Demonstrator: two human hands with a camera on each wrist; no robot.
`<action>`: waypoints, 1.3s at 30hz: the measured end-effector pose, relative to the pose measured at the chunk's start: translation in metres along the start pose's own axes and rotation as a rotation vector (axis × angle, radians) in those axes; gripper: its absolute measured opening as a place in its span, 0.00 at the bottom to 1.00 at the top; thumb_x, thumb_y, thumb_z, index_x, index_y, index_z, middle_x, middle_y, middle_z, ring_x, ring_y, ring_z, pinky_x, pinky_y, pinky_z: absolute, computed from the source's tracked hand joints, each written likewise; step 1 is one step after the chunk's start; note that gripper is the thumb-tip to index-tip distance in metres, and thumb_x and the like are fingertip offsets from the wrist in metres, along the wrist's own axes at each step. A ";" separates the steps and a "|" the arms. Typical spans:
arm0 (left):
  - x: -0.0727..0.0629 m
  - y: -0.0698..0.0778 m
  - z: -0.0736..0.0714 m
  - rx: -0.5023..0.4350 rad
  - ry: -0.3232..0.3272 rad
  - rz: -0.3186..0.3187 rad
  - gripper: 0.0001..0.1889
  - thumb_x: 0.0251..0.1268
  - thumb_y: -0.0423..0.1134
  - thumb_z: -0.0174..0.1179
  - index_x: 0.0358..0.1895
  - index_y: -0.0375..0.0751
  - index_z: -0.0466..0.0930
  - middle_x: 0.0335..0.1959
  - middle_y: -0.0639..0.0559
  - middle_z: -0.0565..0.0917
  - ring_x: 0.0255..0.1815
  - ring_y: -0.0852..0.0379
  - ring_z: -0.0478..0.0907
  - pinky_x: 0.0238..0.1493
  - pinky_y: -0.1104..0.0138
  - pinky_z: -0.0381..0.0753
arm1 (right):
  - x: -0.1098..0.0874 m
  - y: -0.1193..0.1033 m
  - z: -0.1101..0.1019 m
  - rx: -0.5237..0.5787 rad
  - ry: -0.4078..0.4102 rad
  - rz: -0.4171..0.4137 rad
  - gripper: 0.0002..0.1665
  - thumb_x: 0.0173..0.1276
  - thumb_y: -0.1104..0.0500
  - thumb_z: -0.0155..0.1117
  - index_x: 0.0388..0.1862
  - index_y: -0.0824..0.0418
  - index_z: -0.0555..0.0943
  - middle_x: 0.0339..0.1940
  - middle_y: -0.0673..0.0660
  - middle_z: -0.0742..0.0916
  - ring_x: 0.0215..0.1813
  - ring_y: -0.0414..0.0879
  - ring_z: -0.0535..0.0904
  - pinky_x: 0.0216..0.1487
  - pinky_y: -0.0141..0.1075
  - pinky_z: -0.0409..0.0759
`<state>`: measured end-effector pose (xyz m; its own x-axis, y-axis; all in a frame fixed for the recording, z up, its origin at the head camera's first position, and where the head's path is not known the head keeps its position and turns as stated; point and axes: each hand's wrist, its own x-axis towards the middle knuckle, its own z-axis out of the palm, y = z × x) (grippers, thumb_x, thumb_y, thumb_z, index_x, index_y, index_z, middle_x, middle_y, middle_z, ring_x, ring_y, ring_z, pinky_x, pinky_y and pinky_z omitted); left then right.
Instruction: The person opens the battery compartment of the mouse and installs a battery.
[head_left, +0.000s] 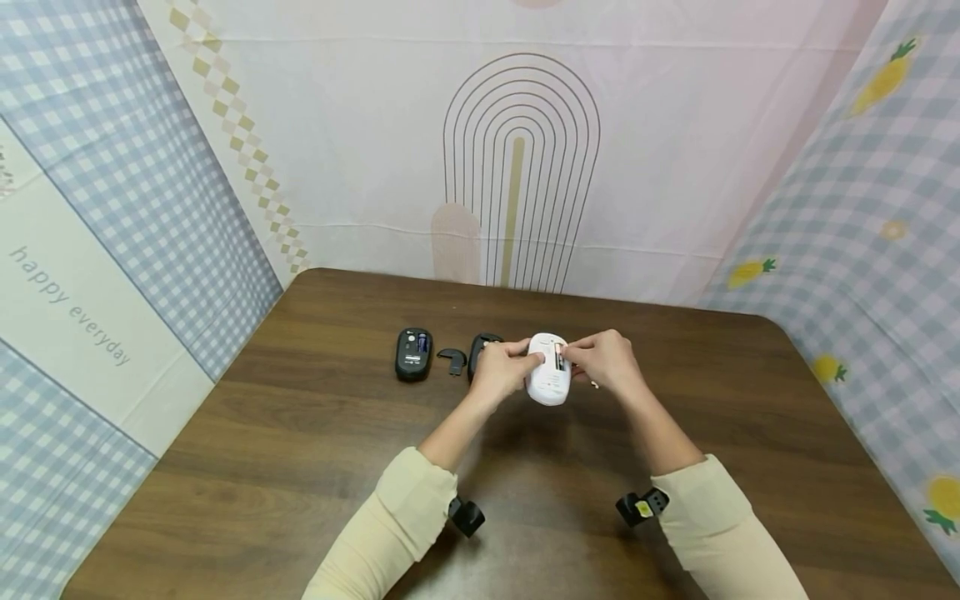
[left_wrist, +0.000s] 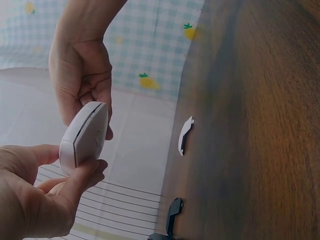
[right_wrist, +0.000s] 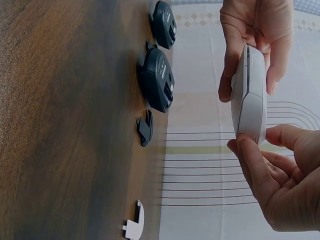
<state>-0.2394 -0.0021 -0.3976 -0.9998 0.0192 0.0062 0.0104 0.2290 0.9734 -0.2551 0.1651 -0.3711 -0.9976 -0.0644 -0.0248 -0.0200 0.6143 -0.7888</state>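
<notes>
A white computer mouse (head_left: 547, 388) is held up above the table, underside toward the head camera, its battery compartment uncovered. Inside the compartment a battery (head_left: 559, 358) shows. My left hand (head_left: 499, 372) grips the mouse's left side between thumb and fingers. On the opposite side my right hand (head_left: 609, 360) pinches it, thumb at the compartment and fingers beneath. The right wrist view shows the mouse (right_wrist: 254, 100) edge-on between both hands. Below, on the table, lies a white battery cover (left_wrist: 185, 136).
A black mouse (head_left: 414, 354) lies underside up at left, with a black cover (head_left: 454, 358) beside it. A second black mouse (right_wrist: 157, 80) is partly behind my left hand in the head view. Another black cover (right_wrist: 145, 128) lies near it on the brown table (head_left: 300, 417).
</notes>
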 end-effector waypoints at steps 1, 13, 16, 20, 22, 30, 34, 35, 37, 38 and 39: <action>0.000 0.000 0.000 -0.019 -0.004 -0.004 0.21 0.56 0.39 0.64 0.54 0.36 0.78 0.34 0.40 0.84 0.19 0.59 0.79 0.19 0.72 0.76 | 0.000 0.000 0.000 0.003 -0.001 0.001 0.16 0.60 0.60 0.61 0.40 0.73 0.83 0.26 0.66 0.86 0.22 0.45 0.83 0.20 0.33 0.79; -0.002 -0.004 -0.006 -0.200 -0.017 -0.088 0.21 0.59 0.36 0.62 0.56 0.32 0.75 0.40 0.38 0.83 0.35 0.50 0.83 0.32 0.68 0.81 | 0.008 0.007 -0.006 -0.049 0.021 0.035 0.17 0.60 0.59 0.61 0.40 0.73 0.83 0.30 0.69 0.85 0.19 0.42 0.82 0.22 0.33 0.80; -0.003 -0.006 -0.007 -0.195 -0.019 -0.100 0.21 0.60 0.35 0.61 0.56 0.31 0.75 0.41 0.38 0.83 0.37 0.48 0.83 0.33 0.67 0.81 | 0.009 0.010 -0.006 -0.068 0.027 0.025 0.17 0.60 0.59 0.61 0.39 0.73 0.83 0.29 0.69 0.85 0.19 0.42 0.81 0.22 0.33 0.80; -0.005 -0.009 -0.008 -0.184 -0.018 -0.111 0.20 0.61 0.36 0.61 0.55 0.32 0.76 0.42 0.39 0.83 0.39 0.47 0.82 0.33 0.68 0.81 | 0.012 0.013 -0.006 -0.065 0.035 0.029 0.17 0.60 0.60 0.61 0.40 0.73 0.83 0.27 0.67 0.85 0.18 0.42 0.81 0.22 0.33 0.80; -0.006 -0.010 -0.009 -0.177 -0.014 -0.114 0.20 0.61 0.37 0.61 0.55 0.33 0.76 0.42 0.39 0.83 0.39 0.48 0.83 0.33 0.69 0.81 | 0.013 0.015 -0.007 -0.066 0.038 0.038 0.17 0.60 0.60 0.60 0.40 0.73 0.83 0.26 0.67 0.85 0.18 0.41 0.81 0.22 0.32 0.80; -0.011 -0.012 -0.015 -0.172 -0.012 -0.101 0.21 0.61 0.38 0.61 0.55 0.30 0.75 0.45 0.38 0.82 0.37 0.51 0.83 0.34 0.68 0.81 | 0.018 0.023 -0.007 -0.090 0.043 0.059 0.17 0.60 0.59 0.60 0.40 0.73 0.83 0.23 0.66 0.85 0.16 0.40 0.80 0.21 0.32 0.79; -0.012 -0.012 -0.017 -0.171 -0.019 -0.095 0.21 0.61 0.39 0.60 0.56 0.30 0.75 0.46 0.38 0.81 0.37 0.52 0.83 0.35 0.67 0.81 | 0.021 0.027 -0.007 -0.087 0.047 0.081 0.17 0.59 0.59 0.60 0.39 0.73 0.83 0.19 0.63 0.85 0.15 0.39 0.79 0.21 0.31 0.79; -0.012 -0.012 -0.017 -0.167 -0.018 -0.096 0.22 0.62 0.39 0.60 0.56 0.30 0.75 0.46 0.38 0.81 0.37 0.53 0.83 0.35 0.67 0.81 | 0.021 0.028 -0.007 -0.085 0.046 0.085 0.17 0.59 0.59 0.61 0.39 0.73 0.83 0.19 0.63 0.85 0.15 0.38 0.79 0.21 0.32 0.79; -0.012 -0.012 -0.017 -0.158 -0.012 -0.097 0.21 0.62 0.39 0.60 0.56 0.30 0.75 0.45 0.39 0.82 0.37 0.53 0.83 0.35 0.68 0.81 | 0.022 0.029 -0.006 -0.088 0.046 0.087 0.17 0.59 0.59 0.61 0.39 0.73 0.83 0.18 0.62 0.85 0.15 0.37 0.78 0.23 0.34 0.80; -0.011 -0.012 -0.016 -0.156 -0.009 -0.096 0.21 0.62 0.39 0.60 0.55 0.30 0.75 0.44 0.39 0.82 0.37 0.52 0.83 0.35 0.68 0.81 | 0.022 0.030 -0.006 -0.088 0.046 0.089 0.17 0.59 0.59 0.61 0.39 0.73 0.83 0.17 0.62 0.85 0.14 0.37 0.78 0.23 0.34 0.80; -0.010 -0.012 -0.015 -0.151 -0.006 -0.094 0.21 0.62 0.39 0.60 0.55 0.31 0.75 0.43 0.39 0.83 0.37 0.52 0.83 0.34 0.68 0.81 | 0.022 0.030 -0.006 -0.091 0.046 0.088 0.17 0.59 0.59 0.61 0.39 0.73 0.83 0.18 0.62 0.85 0.14 0.37 0.78 0.24 0.35 0.81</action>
<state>-0.2296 -0.0200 -0.4059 -0.9961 0.0107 -0.0879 -0.0868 0.0809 0.9929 -0.2785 0.1867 -0.3919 -0.9977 0.0278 -0.0617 0.0639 0.6846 -0.7261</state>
